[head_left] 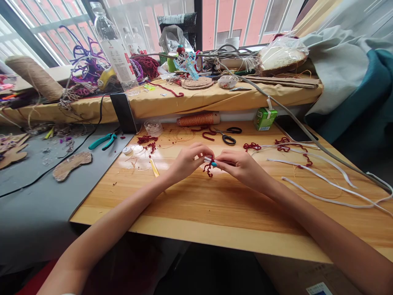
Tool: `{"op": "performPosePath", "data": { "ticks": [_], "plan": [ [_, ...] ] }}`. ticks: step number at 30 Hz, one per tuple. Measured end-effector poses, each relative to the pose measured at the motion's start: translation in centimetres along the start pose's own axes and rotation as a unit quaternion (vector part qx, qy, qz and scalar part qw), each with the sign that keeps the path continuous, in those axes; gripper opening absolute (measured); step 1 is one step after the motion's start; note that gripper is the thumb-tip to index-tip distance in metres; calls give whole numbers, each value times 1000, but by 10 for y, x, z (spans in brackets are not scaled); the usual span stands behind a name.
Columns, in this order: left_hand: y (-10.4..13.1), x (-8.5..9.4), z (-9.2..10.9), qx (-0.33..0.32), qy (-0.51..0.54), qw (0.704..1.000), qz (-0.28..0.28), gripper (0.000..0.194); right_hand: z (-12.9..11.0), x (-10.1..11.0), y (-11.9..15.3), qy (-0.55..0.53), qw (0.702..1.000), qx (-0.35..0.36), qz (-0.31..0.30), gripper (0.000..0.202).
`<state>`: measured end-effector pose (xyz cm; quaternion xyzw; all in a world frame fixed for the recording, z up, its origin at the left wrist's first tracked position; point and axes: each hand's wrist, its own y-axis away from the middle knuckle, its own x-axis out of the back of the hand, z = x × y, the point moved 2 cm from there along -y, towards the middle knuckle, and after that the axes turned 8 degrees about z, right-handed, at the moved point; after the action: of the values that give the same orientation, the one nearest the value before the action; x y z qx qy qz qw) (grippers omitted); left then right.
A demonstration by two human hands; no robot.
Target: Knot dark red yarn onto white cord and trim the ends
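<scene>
Over the middle of the wooden table my left hand and my right hand meet, both with fingers pinched. Between them shows a short end of white cord, with dark red yarn around or against it and its curly tail hanging down. My left fingertips hold the white cord from the left. On the right, my thumb, with a blue nail, and my forefinger pinch the yarn against the cord. The exact wrap is partly hidden by my fingers.
White cords and red yarn lie to the right. Black-handled scissors, an orange thread spool and a green drink carton are behind. Red yarn scraps, a yellow stick and teal pliers lie left.
</scene>
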<state>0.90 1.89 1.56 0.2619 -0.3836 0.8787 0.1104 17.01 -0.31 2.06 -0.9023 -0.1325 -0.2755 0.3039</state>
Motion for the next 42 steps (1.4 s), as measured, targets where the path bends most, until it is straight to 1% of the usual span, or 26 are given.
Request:
{"op": "performPosePath", "data": {
  "ticks": [3,6,8,12,15,17,19,21,23,25,28,32,34,37,39,42],
  "plan": [
    [1,-2,0,27,23,999,-6,11,-1,0,1,25,999,44,14,19],
    [2,-4,1,52,46,997,-19,7,-2,0,2,54,995,72,39,20],
    [3,-5,1,69,54,996,-31,9,-3,1,2,73,993,73,64,20],
    [3,-8,4,96,73,991,-55,15,-2,3,3,110,985,50,123,19],
    [3,-9,5,93,52,993,-57,17,1,4,3,132,979,39,152,18],
    [3,-9,5,52,-9,998,-36,17,5,3,3,152,975,41,154,17],
    [4,-9,4,-21,-95,995,-11,17,8,2,3,176,972,49,147,19],
    [5,-8,3,-92,-177,980,4,17,10,1,3,194,970,57,138,20],
    [7,-7,2,-142,-236,961,11,18,12,0,3,202,969,64,124,22],
    [7,-6,3,-176,-269,947,16,18,12,0,2,200,972,68,104,23],
    [9,-6,6,-218,-288,932,13,16,12,-2,3,195,976,71,67,23],
    [10,-5,11,-256,-285,924,19,14,13,-4,5,204,975,74,39,24],
    [9,-4,11,-242,-269,932,26,13,14,-6,6,193,977,82,26,23],
    [7,-4,9,-183,-219,958,33,12,13,-6,6,168,980,105,-9,22],
    [5,-3,9,-130,-163,978,26,12,12,-5,6,152,980,125,-27,21],
    [3,-2,8,-27,-58,998,4,9,9,0,4,133,979,150,-27,21]
  ]
}}
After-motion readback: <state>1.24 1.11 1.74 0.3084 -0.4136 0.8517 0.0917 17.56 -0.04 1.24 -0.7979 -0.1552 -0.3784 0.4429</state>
